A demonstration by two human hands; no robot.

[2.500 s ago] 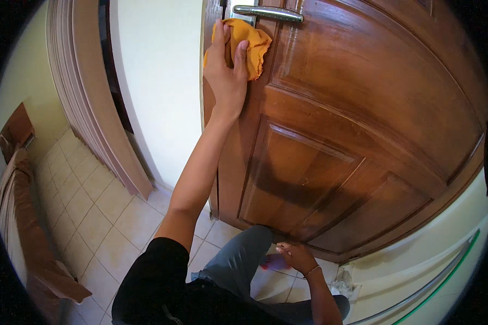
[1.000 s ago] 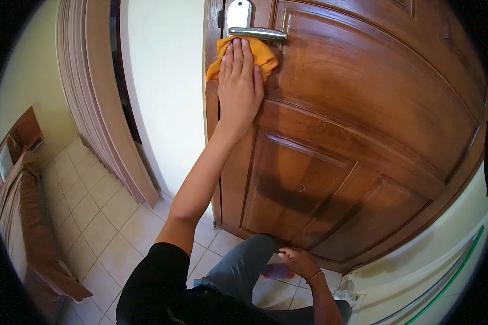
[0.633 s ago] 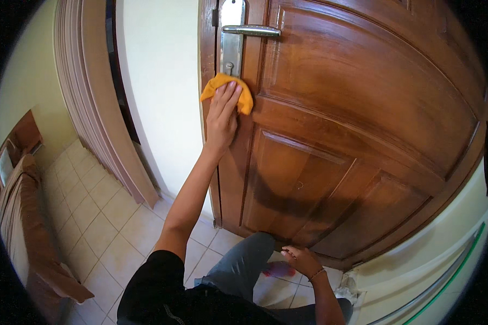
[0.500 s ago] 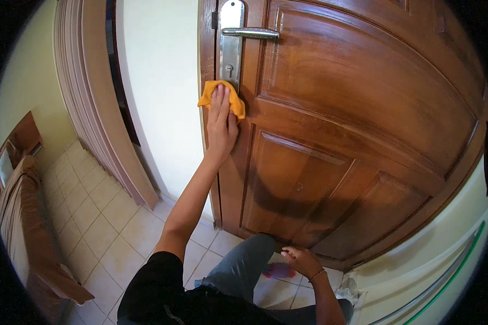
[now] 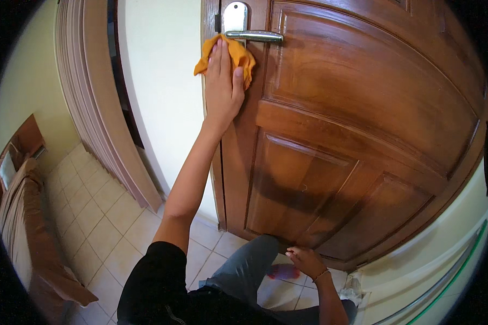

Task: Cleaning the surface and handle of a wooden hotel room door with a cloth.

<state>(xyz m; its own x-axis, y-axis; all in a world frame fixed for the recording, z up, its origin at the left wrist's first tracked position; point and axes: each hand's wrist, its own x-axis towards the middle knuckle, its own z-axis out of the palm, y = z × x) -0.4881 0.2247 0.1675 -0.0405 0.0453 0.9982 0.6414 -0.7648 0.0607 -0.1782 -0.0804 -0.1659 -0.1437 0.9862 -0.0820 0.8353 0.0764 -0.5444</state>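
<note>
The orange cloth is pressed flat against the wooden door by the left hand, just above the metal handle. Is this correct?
Not quite. The head view shows the left hand pressing the orange cloth against the wooden door just below the metal handle, not above it. The rest is right: the hand lies flat over the cloth on the door.
</note>
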